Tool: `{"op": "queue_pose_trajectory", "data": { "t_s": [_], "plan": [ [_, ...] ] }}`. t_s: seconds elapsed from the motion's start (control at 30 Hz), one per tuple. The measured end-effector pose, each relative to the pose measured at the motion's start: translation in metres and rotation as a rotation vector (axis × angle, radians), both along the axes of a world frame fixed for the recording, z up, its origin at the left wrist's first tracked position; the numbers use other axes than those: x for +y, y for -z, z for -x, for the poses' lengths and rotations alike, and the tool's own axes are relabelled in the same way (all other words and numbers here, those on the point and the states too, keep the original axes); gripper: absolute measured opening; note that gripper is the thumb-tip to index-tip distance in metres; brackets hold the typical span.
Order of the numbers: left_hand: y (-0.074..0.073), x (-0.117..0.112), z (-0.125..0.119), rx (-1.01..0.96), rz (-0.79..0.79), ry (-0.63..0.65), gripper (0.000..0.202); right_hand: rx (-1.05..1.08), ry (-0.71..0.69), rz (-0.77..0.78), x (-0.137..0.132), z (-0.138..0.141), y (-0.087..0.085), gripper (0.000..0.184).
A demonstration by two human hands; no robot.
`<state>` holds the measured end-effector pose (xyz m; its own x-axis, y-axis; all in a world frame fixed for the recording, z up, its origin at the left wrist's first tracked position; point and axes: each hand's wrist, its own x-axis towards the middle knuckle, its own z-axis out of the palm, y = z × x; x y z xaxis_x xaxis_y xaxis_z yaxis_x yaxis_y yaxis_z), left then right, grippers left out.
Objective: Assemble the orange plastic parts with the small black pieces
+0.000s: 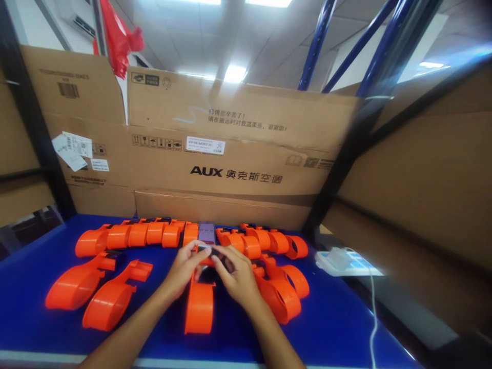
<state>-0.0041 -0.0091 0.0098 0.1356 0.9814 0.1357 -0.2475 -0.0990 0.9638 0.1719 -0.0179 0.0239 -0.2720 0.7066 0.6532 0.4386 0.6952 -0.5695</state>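
Observation:
An orange plastic part point(200, 307) with a wide ring-like end is in front of me, its narrow end up between my hands. My left hand point(184, 269) is closed around that narrow end, the thumb resting by a small dark piece point(205, 248). From the other side my right hand point(238, 274) is closed with thumb and fingers at the same dark piece. My fingers hide most of the join between them. Two similar orange parts point(109, 302) lie to the left, and overlapping ones point(280, 297) lie right beside my right hand.
A row of orange parts point(156, 233), several with dark pieces, runs along the back of the blue table point(161, 343). A purple-grey object point(206, 233) stands among them. Cardboard point(238, 154) walls the back. A power strip point(346, 262) with a white cable sits at the right edge.

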Motion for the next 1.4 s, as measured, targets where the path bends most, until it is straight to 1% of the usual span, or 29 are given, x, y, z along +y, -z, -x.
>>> {"op": "queue_pose_trajectory", "data": {
  "t_s": [0.1, 0.2, 0.27, 0.33, 0.43, 0.53, 0.6, 0.7, 0.8, 0.87, 1.03, 1.1, 1.23, 1.4],
  "plan": [
    [-0.002, 0.0, 0.001, -0.025, 0.016, -0.034, 0.042, 0.022, 0.038, -0.004, 0.0, 0.0, -0.001, 0.029],
    [-0.006, 0.002, 0.006, -0.091, 0.041, -0.105, 0.043, 0.073, 0.132, 0.007, 0.001, -0.001, -0.002, 0.029],
    [-0.009, 0.004, 0.011, -0.138, 0.029, -0.141, 0.043, 0.078, 0.193, 0.015, 0.002, -0.002, -0.002, 0.03],
    [-0.012, 0.006, 0.016, -0.172, 0.003, -0.145, 0.044, 0.014, 0.21, 0.021, 0.003, -0.003, -0.001, 0.029],
    [-0.016, 0.006, 0.02, -0.218, -0.002, -0.123, 0.045, -0.187, 0.168, 0.024, 0.004, -0.001, 0.004, 0.024],
    [-0.018, 0.004, 0.018, -0.252, -0.005, -0.138, 0.042, -0.359, 0.151, 0.036, 0.004, 0.004, 0.009, 0.021],
    [-0.018, 0.003, 0.016, -0.249, -0.02, -0.147, 0.039, -0.413, 0.155, 0.053, 0.004, 0.007, 0.01, 0.021],
    [-0.014, 0.003, 0.012, -0.224, -0.019, -0.158, 0.037, -0.412, 0.146, 0.076, 0.005, 0.009, 0.008, 0.023],
    [-0.01, 0.004, 0.01, -0.193, -0.004, -0.165, 0.037, -0.33, 0.115, 0.093, 0.004, 0.007, 0.005, 0.021],
    [-0.009, 0.003, 0.008, -0.166, 0.013, -0.148, 0.038, -0.223, 0.091, 0.104, 0.003, 0.005, 0.004, 0.022],
    [-0.007, -0.002, 0.001, -0.081, 0.051, -0.031, 0.045, 0.145, 0.008, 0.159, 0.004, 0.006, 0.004, 0.031],
    [-0.007, -0.005, -0.002, -0.06, 0.058, 0.008, 0.047, 0.242, -0.037, 0.199, 0.005, 0.007, 0.005, 0.033],
    [-0.007, -0.008, -0.005, -0.028, 0.051, 0.053, 0.05, 0.335, -0.074, 0.294, 0.007, 0.008, 0.004, 0.035],
    [-0.008, -0.011, -0.005, -0.059, -0.005, 0.101, 0.059, 0.437, -0.039, 0.312, 0.009, 0.005, 0.001, 0.034]
  ]
}}
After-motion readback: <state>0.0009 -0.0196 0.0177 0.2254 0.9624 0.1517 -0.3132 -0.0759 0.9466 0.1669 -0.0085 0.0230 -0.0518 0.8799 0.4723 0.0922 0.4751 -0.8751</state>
